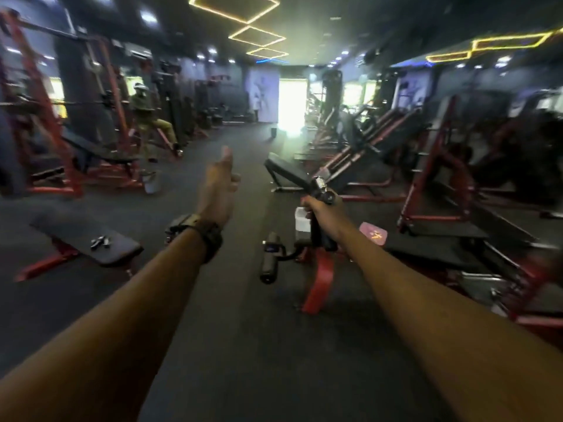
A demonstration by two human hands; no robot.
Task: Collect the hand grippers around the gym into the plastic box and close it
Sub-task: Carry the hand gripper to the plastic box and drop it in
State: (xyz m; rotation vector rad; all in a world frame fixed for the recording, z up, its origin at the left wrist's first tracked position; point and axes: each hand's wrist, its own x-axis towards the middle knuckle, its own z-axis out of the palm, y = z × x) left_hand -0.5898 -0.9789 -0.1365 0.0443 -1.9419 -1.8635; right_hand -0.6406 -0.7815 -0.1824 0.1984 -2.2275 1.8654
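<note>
Right hand [316,210] extended forward over the aisle, fingers wrapped tight around the black handles of a hand gripper [323,208], metal spring end pointing up and away. Left hand [217,185] raised ahead at about the same height, holding nothing, fingers loosely spread and thumb up; dark watch [201,234] on the wrist. Second set of hand grippers [100,242] lying on the flat black counter [88,240] at lower left, well apart from both hands; exact count not clear through the blur. White, box-like item [302,222] visible just beside the right hand, partly covered by it; nature not clear. Bench with red frame and black foam roller [269,258] directly below the right forearm. Pink card-like item [372,233] on the dark platform right of that forearm. Red-framed machines [426,190] lining both sides of the dark floor [243,330]. Seated person in olive clothing [149,117] at a machine far left. Yellow diamond light strips [256,35] on the ceiling. Whole view soft from motion blur.
</note>
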